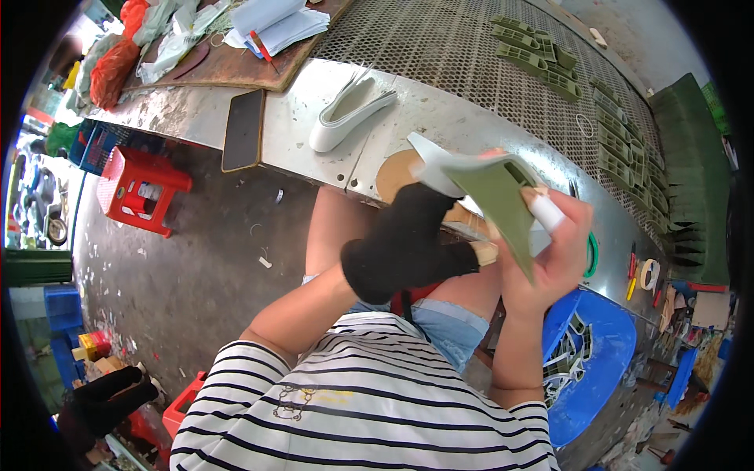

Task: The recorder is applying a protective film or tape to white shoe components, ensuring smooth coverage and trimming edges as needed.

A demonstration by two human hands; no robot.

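"Olive-green and white, that bent piece (496,195) in the head view: where is it?"

"Up in front of the person, raised above the near edge of the metal surface (289,133), with the tan disc (389,176) just beyond."

"And the hands?"

"The right hand (554,243), one finger wrapped in white, pinches the green side. The left hand (408,243), in a black glove, is at the white end, thumb held apart from the fingers; blur hides the fingertips, so I cannot tell whether it grips."

"Which step would you call this?"

"Handling or turning the piece in mid-air, I'd judge. A folded white band (333,135) lies on the surface, well apart from it."

"What does the next move call for?"

"Probably a firm right pinch while the left fingers settle on the white end; it looks thin and bendy, so gentle pressure."
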